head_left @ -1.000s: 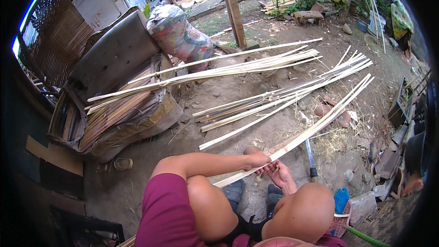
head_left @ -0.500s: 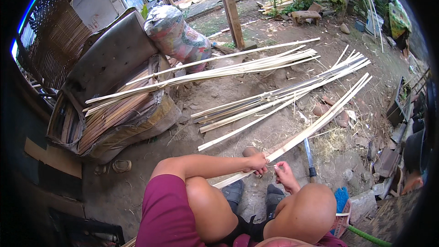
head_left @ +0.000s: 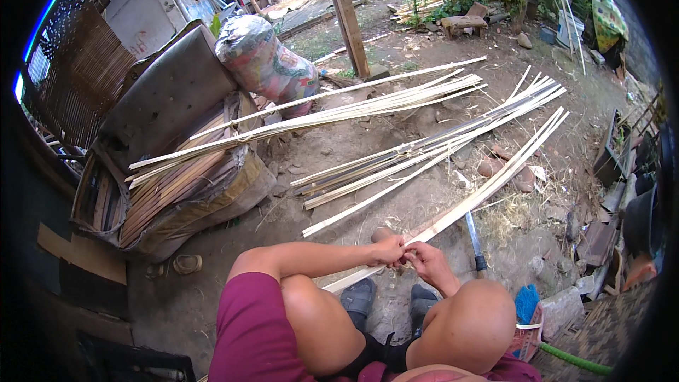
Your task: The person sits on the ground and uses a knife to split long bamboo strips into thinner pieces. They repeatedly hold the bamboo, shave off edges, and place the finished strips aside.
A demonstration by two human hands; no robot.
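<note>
The left hand [head_left: 390,250] is closed around a long bundle of pale strips [head_left: 488,189], holding it in front of the person's bent knees. The right hand [head_left: 430,263] is just beside it, its thumb and fingers drawn close together at the edge of the bundle; the fingertips are small and partly hidden, so I cannot tell whether they grip a strip or only touch it. The bundle slants from near the left leg, beneath the left forearm, up and away to the right, its far ends spread slightly apart over the ground. A rounded brown block [head_left: 382,233] shows just beyond the left hand. To the right of the bundle lies a long blade [head_left: 474,233] with a dark handle [head_left: 481,262], near the right knee. Beyond the hands, a second pile of strips [head_left: 424,152], some pale and some dark, lies on the bare soil, and farther off a third group of strips [head_left: 339,107] stretches over the end of a worn armchair [head_left: 170,78]. A stuffed sack [head_left: 265,60] leans beside the armchair's back, near a wooden post [head_left: 346,21]. At the lower right, a blue brush [head_left: 526,303] stands near a green pole [head_left: 576,359].
</note>
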